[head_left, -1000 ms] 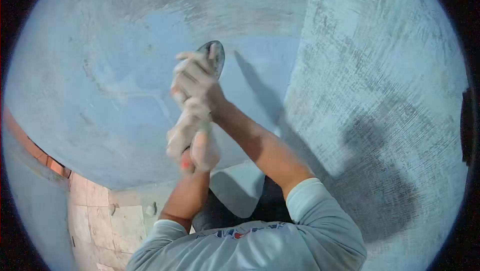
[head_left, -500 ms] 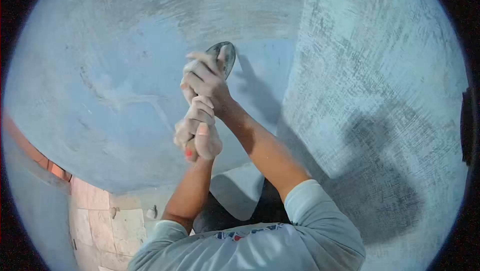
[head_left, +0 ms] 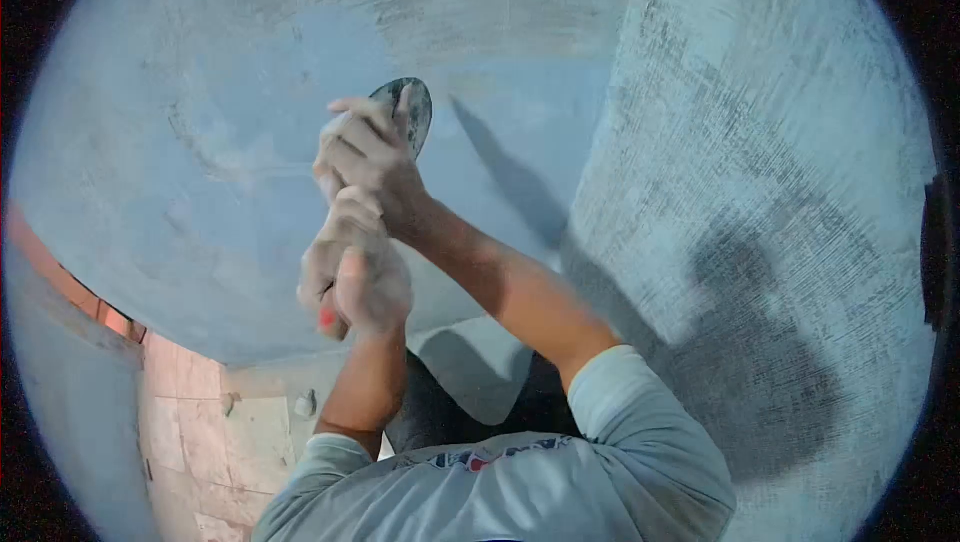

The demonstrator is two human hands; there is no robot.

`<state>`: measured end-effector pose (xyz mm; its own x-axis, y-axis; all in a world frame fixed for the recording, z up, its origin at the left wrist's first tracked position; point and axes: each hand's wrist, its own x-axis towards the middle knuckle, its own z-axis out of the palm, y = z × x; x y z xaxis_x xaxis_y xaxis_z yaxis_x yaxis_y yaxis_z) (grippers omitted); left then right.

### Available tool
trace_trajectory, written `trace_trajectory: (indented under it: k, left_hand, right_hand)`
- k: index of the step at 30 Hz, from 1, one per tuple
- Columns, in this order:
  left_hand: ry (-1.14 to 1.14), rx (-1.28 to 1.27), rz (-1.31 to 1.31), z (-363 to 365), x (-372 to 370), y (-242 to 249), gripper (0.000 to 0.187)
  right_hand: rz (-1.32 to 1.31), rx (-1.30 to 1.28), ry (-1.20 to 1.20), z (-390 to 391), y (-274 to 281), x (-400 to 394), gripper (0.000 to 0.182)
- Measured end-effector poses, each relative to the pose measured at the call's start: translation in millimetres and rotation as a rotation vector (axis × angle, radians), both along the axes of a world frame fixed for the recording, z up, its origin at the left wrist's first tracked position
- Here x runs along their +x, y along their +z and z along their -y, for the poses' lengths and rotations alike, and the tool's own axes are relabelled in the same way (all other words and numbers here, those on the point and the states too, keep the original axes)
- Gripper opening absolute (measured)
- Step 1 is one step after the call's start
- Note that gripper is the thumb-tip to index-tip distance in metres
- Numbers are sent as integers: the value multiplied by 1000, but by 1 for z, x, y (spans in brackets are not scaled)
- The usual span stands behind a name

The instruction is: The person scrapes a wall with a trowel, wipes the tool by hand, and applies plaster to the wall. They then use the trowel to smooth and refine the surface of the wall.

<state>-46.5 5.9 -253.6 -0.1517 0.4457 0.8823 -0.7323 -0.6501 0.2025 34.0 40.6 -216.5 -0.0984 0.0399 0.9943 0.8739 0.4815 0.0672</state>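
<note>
A round-ended trowel [head_left: 422,124] with a dark, smeared plate is held up against the blue-grey wall. My right hand [head_left: 368,154] is closed around its upper part, one finger stretched along the plate. Just below, my left hand [head_left: 365,267] is wrapped around the lower part, touching the heel of the right hand. A red-tipped end [head_left: 327,319] shows under the left fingers. Most of the tool between the hands is hidden, and the hands are slightly blurred.
A rougher, scratched wall [head_left: 740,132] meets the smoother wall [head_left: 270,82] at a corner on the right. My shadow falls across it. Below are my knees, pinkish floor tiles [head_left: 185,432] and a small lump [head_left: 305,403]. A curved orange-edged opening [head_left: 85,297] lies at left.
Both hands and the trowel have moved left across the wall, keeping the same grip. The view has shifted slightly.
</note>
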Motion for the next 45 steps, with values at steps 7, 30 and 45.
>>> trace_trajectory:
  k: [7, 30, 45]
  left_hand:
    - [-91, 152, 39, -12, 29, 8, 15]
    - [-90, 54, 94, -16, -8, 22, 18]
    - [-113, 100, 142, -41, 18, 7, 20]
  right_hand:
    - [39, 21, -30, -17, -8, 43, 10]
    - [45, -49, 51, -23, 13, -2, 14]
    - [137, 60, -165, -31, 14, 25, 13]
